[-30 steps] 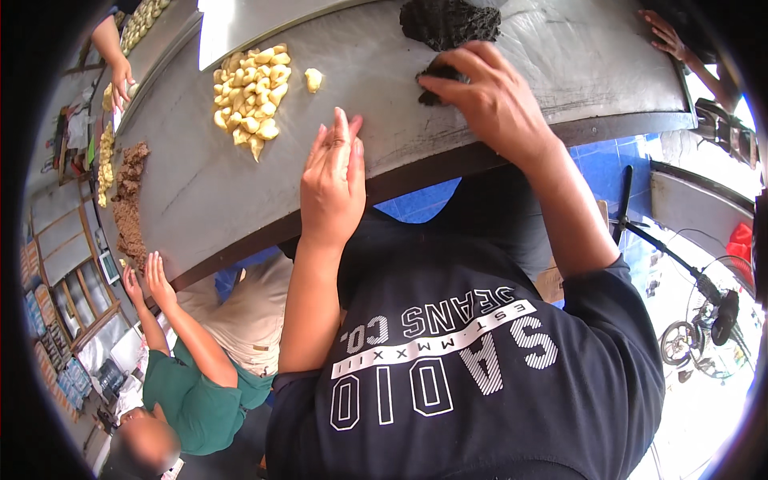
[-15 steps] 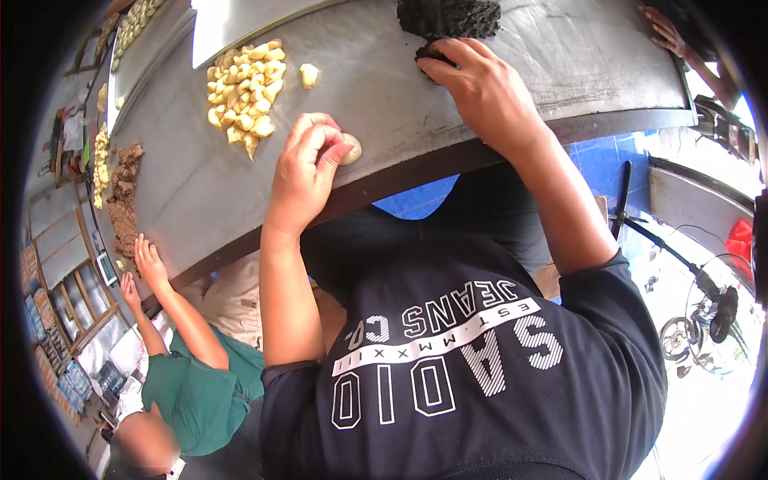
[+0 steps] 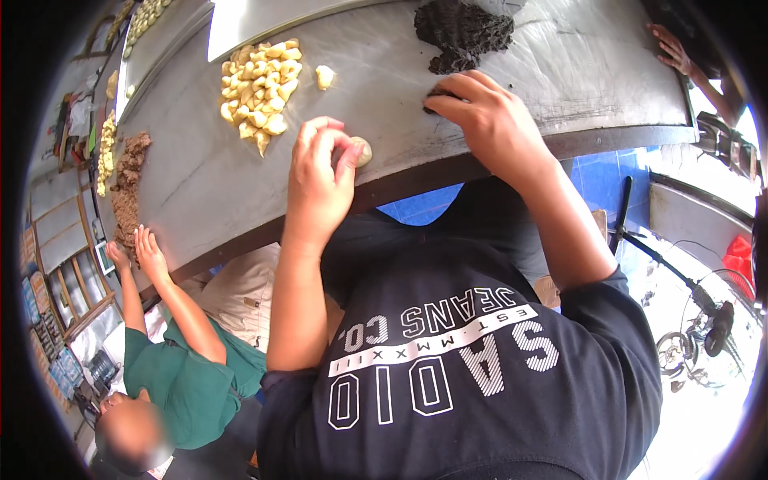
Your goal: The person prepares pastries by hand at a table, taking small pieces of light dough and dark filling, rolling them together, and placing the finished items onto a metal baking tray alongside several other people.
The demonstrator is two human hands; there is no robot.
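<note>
My left hand (image 3: 320,176) has its fingers curled round a pale dough ball (image 3: 362,152) on the steel table (image 3: 384,88), near the front edge. My right hand (image 3: 492,120) is closed on a small dark lump (image 3: 438,99), just in front of a large mass of black paste (image 3: 462,34). Yellow dough pieces (image 3: 260,88) lie piled up beyond my left hand, with a single piece (image 3: 324,77) beside them.
Brown crumbly paste (image 3: 130,180) and a yellow row (image 3: 106,156) lie left, beside trays (image 3: 152,56). A co-worker in green (image 3: 184,384) works lower left, hands at the table. Another person's hand (image 3: 672,50) is upper right. A stand fan (image 3: 704,320) stands right.
My left hand went from flattened fingers to a curl round the dough ball. My right hand's dark lump now sits apart from the large mass, drawn slightly toward me.
</note>
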